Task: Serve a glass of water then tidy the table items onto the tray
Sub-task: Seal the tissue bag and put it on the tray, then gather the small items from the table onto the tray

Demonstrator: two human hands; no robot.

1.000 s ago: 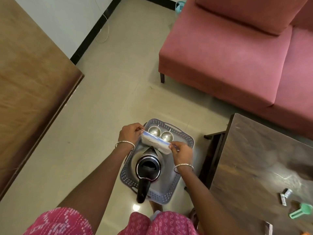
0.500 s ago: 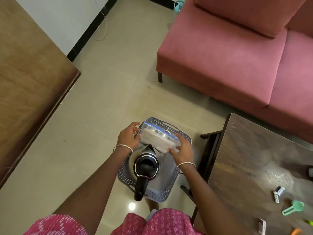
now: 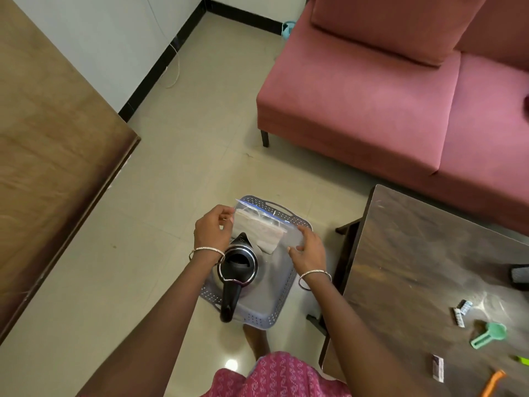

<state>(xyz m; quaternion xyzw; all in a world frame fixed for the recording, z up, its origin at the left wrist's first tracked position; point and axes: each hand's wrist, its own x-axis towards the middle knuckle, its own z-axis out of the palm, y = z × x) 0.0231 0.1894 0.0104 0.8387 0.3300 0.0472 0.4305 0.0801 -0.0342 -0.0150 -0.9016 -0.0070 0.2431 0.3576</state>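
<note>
The left hand point(image 3: 211, 228) pinches the bag point(image 3: 264, 229), the right hand point(image 3: 309, 252) holds its other edge, over the tray point(image 3: 282, 306) with the kettle point(image 3: 237, 263). The scoop point(image 3: 490, 335) waits on the right table point(image 3: 415, 253). No glass shows, maybe hidden.

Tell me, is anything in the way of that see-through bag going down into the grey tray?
Yes. The clear zip-top plastic bag is held over the grey perforated plastic tray, and the black-and-steel electric kettle stands in the tray's near-left part, just under the bag's lower edge. Bare tray floor shows right of the kettle.
</note>
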